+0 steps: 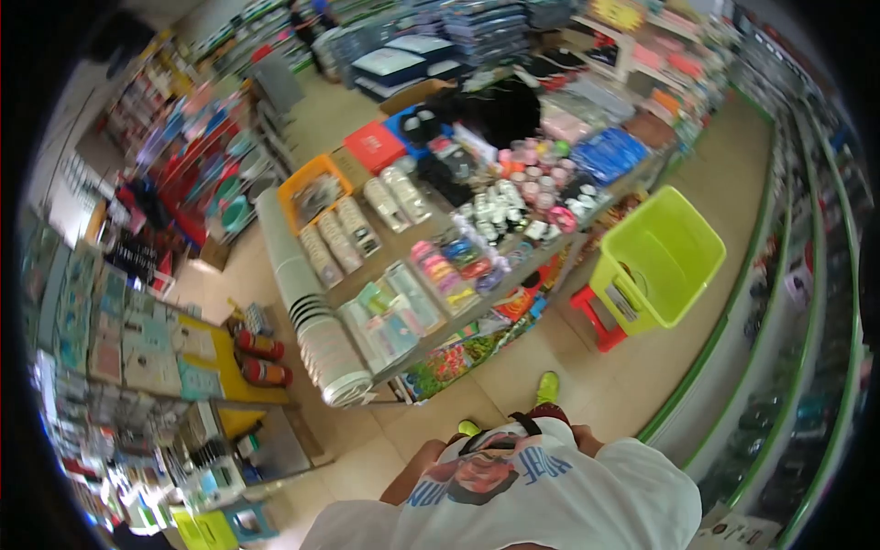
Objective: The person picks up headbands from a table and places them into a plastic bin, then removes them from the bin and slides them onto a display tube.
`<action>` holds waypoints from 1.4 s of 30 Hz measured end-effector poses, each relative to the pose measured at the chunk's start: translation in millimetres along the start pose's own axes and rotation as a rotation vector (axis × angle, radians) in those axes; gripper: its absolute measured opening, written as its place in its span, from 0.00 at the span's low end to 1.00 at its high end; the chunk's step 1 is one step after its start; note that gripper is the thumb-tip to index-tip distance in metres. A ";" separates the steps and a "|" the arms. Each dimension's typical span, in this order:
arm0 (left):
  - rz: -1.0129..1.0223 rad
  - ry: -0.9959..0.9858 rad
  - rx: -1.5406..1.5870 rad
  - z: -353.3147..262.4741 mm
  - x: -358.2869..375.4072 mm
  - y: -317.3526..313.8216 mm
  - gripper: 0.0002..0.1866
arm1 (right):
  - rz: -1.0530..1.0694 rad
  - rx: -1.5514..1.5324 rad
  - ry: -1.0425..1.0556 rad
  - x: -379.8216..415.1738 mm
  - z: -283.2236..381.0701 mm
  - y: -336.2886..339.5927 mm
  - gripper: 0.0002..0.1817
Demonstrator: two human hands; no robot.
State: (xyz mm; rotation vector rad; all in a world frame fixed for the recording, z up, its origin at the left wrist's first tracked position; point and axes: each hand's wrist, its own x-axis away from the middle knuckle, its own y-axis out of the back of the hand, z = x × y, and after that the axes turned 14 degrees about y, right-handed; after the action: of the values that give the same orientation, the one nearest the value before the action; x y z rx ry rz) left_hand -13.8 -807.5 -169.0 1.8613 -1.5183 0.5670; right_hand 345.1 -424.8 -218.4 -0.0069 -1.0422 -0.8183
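Both my arms hang down beside the white printed shirt (513, 477). A bare left forearm (414, 472) shows at the shirt's left edge, and a bit of right forearm (587, 442) at its right edge. My two hands are hidden beyond the forearms and the shirt, so what they hold or touch does not show. In front of me stands a display table (367, 275) loaded with small goods. To the right of it, a lime-green plastic bin (674, 247) rests on a red stool (596, 316).
A rolled sheet (316, 339) lies along the table's left edge. An orange basket (314, 179) sits on the table. Fire extinguishers (266, 371) are on the left. Green-edged shelves (788, 367) line the right aisle. A person (307, 37) stands far back.
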 end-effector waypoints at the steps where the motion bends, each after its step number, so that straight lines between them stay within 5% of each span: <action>1: -0.033 0.273 0.274 -26.1 -6.2 12.1 0.17 | -0.038 -0.074 -0.046 1.0 -17.1 8.9 0.14; 2: -0.044 0.563 0.518 -52.2 -14.3 19.9 0.16 | -0.047 0.045 0.089 -2.8 -35.8 22.9 0.14; 4: -0.164 0.555 0.471 -82.2 -35.2 35.7 0.14 | -0.092 0.298 0.337 -10.9 -80.9 51.7 0.14; 6: -0.143 0.773 0.386 -128.3 -70.0 43.7 0.10 | -0.167 -0.542 -0.071 -72.5 -170.2 59.9 0.16; 9: -0.024 0.949 0.005 -218.5 -131.6 24.8 0.06 | 0.076 0.149 0.241 -39.2 -117.0 152.6 0.11; 10: 0.087 0.828 0.008 -203.2 -194.8 16.6 0.05 | 0.021 0.395 0.356 -36.5 -102.0 179.8 0.11; 13: 0.128 0.310 -0.155 -300.8 -300.1 -39.1 0.11 | -0.302 -0.702 0.022 -31.3 -50.1 240.9 0.16; 15: 0.054 -0.076 -0.242 -415.6 -348.6 -89.0 0.15 | -0.306 -0.648 0.041 -40.2 -19.9 284.2 0.14; 17: 0.040 -0.160 -0.194 -570.3 -300.1 -147.9 0.13 | -0.349 -0.620 0.167 -53.9 4.1 317.4 0.14; 21: 0.226 -0.412 -0.318 -676.0 -320.8 -197.7 0.13 | -0.500 -0.553 0.424 -58.4 86.9 374.7 0.14; 23: 0.259 -0.379 -0.385 -714.9 -332.1 -208.5 0.12 | -0.537 -0.571 0.534 -57.4 125.4 394.8 0.12; 27: 0.207 -0.311 -0.580 -724.9 -435.6 -213.9 0.12 | -0.548 -0.536 0.584 -32.5 215.3 429.9 0.10; 33: 0.061 -0.279 -0.938 -716.3 -617.1 -234.3 0.13 | -0.357 -0.704 0.376 -86.3 303.6 437.3 0.11; 37: -0.015 -0.417 -1.089 -687.4 -686.0 -274.9 0.12 | -0.278 -0.657 0.080 -228.4 284.5 407.1 0.13; 39: 0.035 -0.456 -1.199 -667.7 -708.4 -288.8 0.12 | -0.321 -0.451 -0.132 -307.8 242.7 372.8 0.13; 42: 0.094 -0.488 -1.325 -653.5 -729.2 -291.4 0.10 | -0.094 -0.016 -0.216 -389.0 173.0 327.5 0.11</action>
State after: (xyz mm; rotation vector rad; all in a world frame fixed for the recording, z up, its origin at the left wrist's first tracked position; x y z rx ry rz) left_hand 148.9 194.1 -288.3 0.8624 -1.6088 -0.7920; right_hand 316.1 104.4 -305.4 -0.0609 -1.2471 -0.9259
